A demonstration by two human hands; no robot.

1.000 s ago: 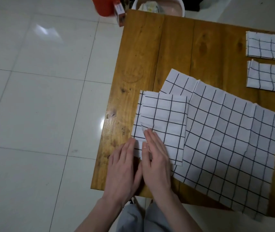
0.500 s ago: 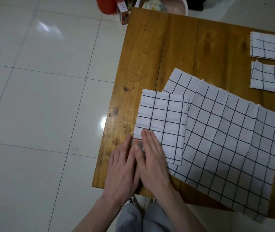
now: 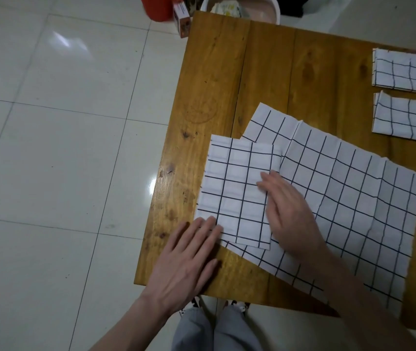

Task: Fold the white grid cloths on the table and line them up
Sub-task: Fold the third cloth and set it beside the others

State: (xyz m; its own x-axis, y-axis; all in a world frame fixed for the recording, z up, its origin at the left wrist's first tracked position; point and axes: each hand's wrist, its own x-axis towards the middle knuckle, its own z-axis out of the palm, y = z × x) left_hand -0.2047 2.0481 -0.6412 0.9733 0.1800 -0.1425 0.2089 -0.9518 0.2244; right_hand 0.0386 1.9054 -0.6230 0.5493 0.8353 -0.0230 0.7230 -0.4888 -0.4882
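Note:
A folded white grid cloth [image 3: 237, 188] lies near the front left of the wooden table [image 3: 217, 79], partly on top of a large unfolded grid cloth [image 3: 348, 206] that spreads to the right. My left hand [image 3: 189, 254] lies flat with its fingertips on the folded cloth's near left corner. My right hand [image 3: 290, 211] presses flat on the folded cloth's right edge, fingers straight. Two more folded grid cloths sit one behind the other at the far right: the far one [image 3: 404, 70] and the near one [image 3: 407, 120].
Beyond the table's far edge stand a white basin [image 3: 267, 11], an orange container [image 3: 156, 8] and a small box [image 3: 181, 21] on the tiled floor [image 3: 50, 148]. My knees in grey trousers [image 3: 217, 330] are at the table's front edge.
My right hand has slid right and forward over the folded cloth to its right edge. My left hand has stayed at the near left corner. The hands are now apart.

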